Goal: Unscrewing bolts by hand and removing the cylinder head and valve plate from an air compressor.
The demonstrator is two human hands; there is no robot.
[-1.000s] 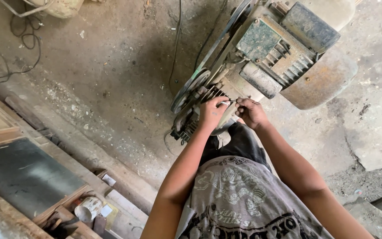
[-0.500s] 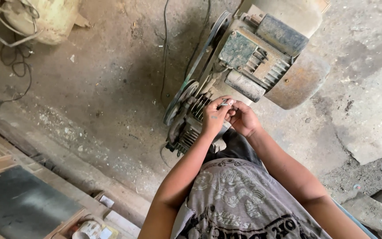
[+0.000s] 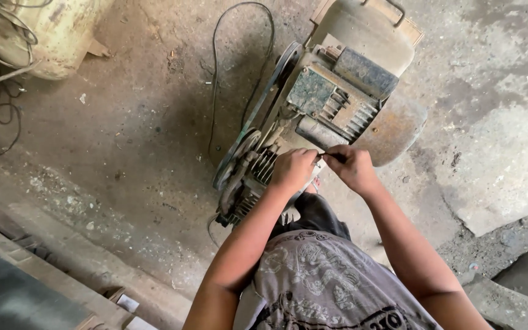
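— Where are the hands?

— Both sit just right of the frame's centre, close together over the top of an old air compressor (image 3: 337,104). The left hand (image 3: 293,170) is curled, knuckles up, resting on the finned cylinder (image 3: 258,174) of the pump. The right hand (image 3: 352,168) is curled too, its fingers pinched on a thin dark rod-like piece (image 3: 331,156) that runs between the two hands.

— Does the left hand grip that piece as well?

— Its fingertips meet the near end of it, but whether they clamp it I cannot tell; the fingers hide the contact.

— And the machine itself?

— It stands on the concrete floor (image 3: 123,140), stretching from the centre to the upper right. A rusty tank (image 3: 398,125) lies along its right side, a grey-green motor (image 3: 337,98) on top, and a belt (image 3: 270,91) runs down its left edge to a pulley wheel (image 3: 236,159).

— Anything else about?

— A black cable (image 3: 215,73) loops on the floor above the pulley. A pale yellowish tank (image 3: 50,33) with tangled wires sits in the upper left corner. Wooden boards (image 3: 25,287) fill the lower left.
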